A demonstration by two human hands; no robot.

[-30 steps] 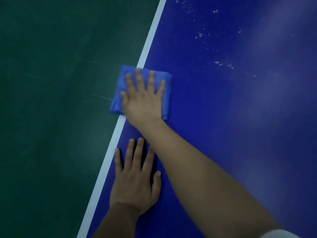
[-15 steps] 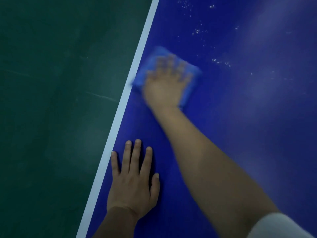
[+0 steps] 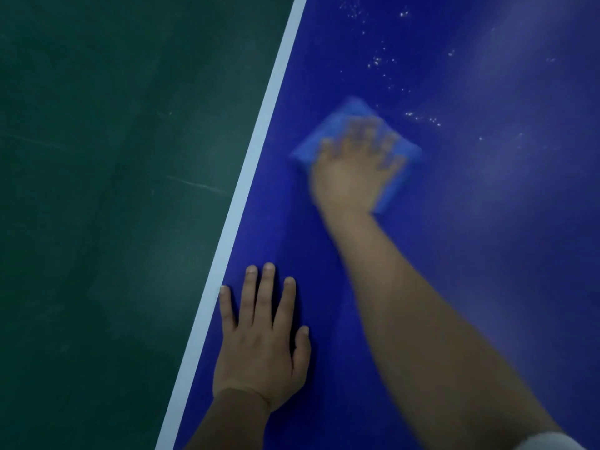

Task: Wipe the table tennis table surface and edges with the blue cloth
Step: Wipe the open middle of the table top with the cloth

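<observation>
One blue cloth (image 3: 337, 121), roughly square and blurred, lies flat on the table tennis table (image 3: 487, 254), on the blue surface a little way in from the white edge line (image 3: 259, 144) and not touching it. Right hand (image 3: 354, 170) sits on top of it, palm down, fingers spread and straight. This is a flat press, not a clench, with nothing curled round the fabric as far as the blur lets me see. Cloth sticks out past the hand on the far side, toward the white line, and in a strip along the hand's right edge. The heel of the hand and the wrist are off the cloth, over bare table. The right forearm runs back to the lower right, where a bit of white sleeve (image 3: 548, 443) shows at the frame edge. White specks (image 3: 376, 61) are scattered on the surface just beyond and to the right of the cloth, some close to its far corner. Left hand (image 3: 259, 345) is nearer the person, flat on the table, fingers extended, holding nothing, with the little finger just beside the white line. Dark green floor (image 3: 113, 190) with faint scuffs lies beyond the table edge.
</observation>
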